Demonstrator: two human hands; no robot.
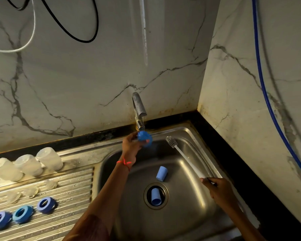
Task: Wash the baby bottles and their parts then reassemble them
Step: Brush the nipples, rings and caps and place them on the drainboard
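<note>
With the left hand (131,143) pinching the round blue plastic bottle cap (145,138) under the steel tap (139,106), rotate it beneath the stream while the right hand (217,189), fingers closed, keeps the white long-handled bristle brush (184,157) aside.

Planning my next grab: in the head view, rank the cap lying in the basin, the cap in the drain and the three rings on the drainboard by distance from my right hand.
1. Cap in the basin, left of the right hand.
2. Cap in the drain, lower left, close behind.
3. Rings, far left.
</note>
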